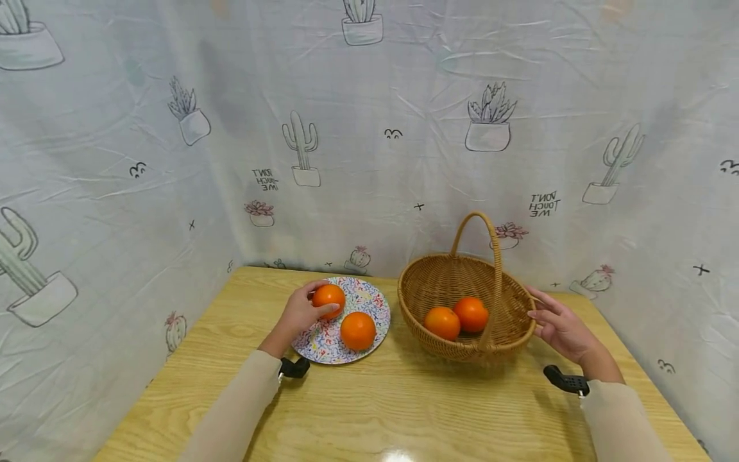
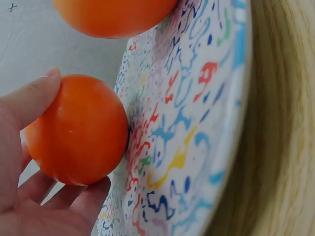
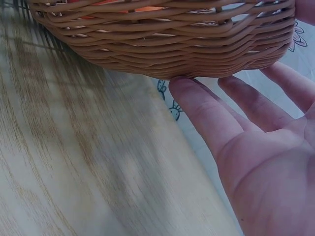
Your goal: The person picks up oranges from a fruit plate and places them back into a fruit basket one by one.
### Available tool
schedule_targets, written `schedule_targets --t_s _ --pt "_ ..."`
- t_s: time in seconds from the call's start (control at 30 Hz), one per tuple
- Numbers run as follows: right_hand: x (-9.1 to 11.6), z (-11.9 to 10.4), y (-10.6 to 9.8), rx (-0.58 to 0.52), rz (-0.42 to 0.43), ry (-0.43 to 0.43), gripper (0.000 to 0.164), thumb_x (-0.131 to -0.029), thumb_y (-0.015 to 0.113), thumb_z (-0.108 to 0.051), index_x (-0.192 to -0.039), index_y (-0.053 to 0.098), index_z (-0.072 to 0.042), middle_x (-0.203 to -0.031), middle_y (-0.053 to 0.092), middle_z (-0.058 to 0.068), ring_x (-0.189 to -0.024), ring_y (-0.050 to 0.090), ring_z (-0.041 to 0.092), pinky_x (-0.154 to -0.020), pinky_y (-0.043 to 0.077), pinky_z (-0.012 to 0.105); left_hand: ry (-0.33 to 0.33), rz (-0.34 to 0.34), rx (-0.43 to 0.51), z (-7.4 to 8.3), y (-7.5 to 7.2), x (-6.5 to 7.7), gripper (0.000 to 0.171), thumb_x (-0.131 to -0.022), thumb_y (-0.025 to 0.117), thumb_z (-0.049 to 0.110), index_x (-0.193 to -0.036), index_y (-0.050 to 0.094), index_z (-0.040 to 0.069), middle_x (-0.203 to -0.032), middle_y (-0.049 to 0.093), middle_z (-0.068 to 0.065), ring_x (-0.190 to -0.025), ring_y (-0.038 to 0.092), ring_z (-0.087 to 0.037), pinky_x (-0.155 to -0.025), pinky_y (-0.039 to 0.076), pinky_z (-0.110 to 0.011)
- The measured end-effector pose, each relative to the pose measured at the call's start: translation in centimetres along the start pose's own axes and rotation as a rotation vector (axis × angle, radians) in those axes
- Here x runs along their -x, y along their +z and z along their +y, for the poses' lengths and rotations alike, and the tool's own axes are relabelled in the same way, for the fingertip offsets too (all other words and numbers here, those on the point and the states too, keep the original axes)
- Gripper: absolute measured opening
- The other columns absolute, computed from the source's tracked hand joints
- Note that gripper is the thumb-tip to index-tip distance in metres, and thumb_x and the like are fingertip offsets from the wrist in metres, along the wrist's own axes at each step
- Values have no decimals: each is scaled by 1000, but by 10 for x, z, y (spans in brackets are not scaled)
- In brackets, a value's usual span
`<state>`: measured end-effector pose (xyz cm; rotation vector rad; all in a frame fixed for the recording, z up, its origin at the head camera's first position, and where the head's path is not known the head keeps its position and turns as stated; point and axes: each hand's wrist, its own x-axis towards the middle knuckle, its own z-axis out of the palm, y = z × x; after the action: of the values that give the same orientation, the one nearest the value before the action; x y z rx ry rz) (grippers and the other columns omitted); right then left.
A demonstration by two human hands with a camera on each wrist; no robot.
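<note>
My left hand (image 1: 303,310) holds an orange (image 1: 329,300) on the left part of a round, multicoloured patterned plate (image 1: 367,296). In the left wrist view, the thumb lies on one side of this orange and the fingers curl round the other. Another orange (image 1: 358,331) lies on the plate, nearer the front. My right hand (image 1: 562,327) holds the right side of a wicker basket (image 1: 430,276), its thumb at the rim and its extended fingers against the outer wall. Inside the basket sit two oranges, one on the left (image 1: 442,323) and one on the right (image 1: 471,314).
The basket's tall arched handle (image 1: 498,269) rises over its opening. Plate and basket stand side by side on a light wooden table (image 1: 369,404). A pale curtain (image 1: 346,160) with cactus drawings hangs behind the table and along both sides.
</note>
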<state>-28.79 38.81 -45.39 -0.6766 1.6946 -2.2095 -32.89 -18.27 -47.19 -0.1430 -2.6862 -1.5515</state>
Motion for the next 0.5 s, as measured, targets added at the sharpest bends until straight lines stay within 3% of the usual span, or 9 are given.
schedule_targets --t_s 0.3,0.5 --pt "-1 0 0 25 35 25 66 -108 35 3 -166 7 -8 -142 56 -8 -123 63 9 -95 59 30 -3 -22 4 3 -1 2 71 -90 81 29 -151 50 12 -147 55 -16 -129 56 -37 -106 52 -53" --pt "-2 0 -3 35 32 20 66 -107 35 4 -166 6 -6 -143 55 -7 -123 63 10 -95 59 30 19 1 42 14 0 1 69 -90 80 31 -151 51 15 -149 54 -13 -127 58 -36 -102 56 -50"
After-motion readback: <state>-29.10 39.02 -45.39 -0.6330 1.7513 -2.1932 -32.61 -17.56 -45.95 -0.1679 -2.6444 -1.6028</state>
